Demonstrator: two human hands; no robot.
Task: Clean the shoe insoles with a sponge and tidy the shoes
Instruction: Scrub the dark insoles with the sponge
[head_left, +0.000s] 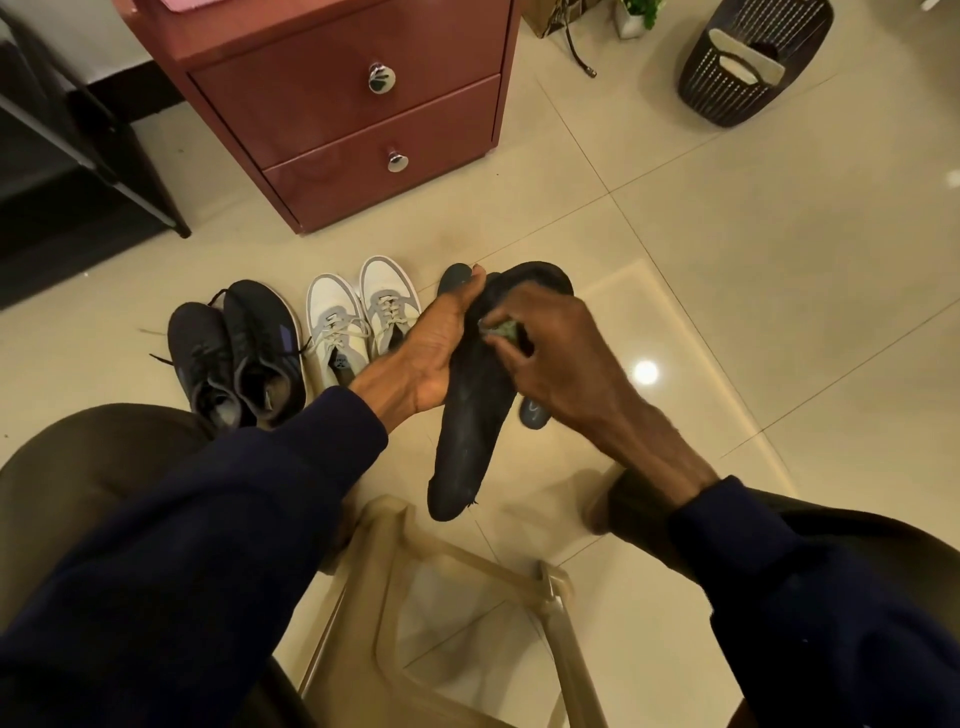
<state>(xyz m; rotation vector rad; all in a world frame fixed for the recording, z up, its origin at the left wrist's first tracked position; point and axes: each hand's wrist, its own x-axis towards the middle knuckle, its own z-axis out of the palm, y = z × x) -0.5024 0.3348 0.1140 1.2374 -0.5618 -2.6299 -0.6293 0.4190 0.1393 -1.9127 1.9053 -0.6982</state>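
Observation:
My left hand (434, 348) grips a long black insole (467, 431) along its left edge, holding it up over the floor with its heel end pointing toward me. My right hand (550, 353) pinches a small greenish sponge (501, 328) against the insole's upper half. A second dark insole lies on the floor behind, its toe (451, 278) and its heel (535, 413) showing past my hands. A pair of black sneakers (244, 353) and a pair of white and grey sneakers (358, 317) stand side by side on the tiles to the left.
A red-brown two-drawer cabinet (353, 104) stands behind the shoes. A dark rack (62, 156) is at the far left, a dark perforated bin (753, 62) at the back right. I sit on a translucent plastic stool (395, 582), knees to either side.

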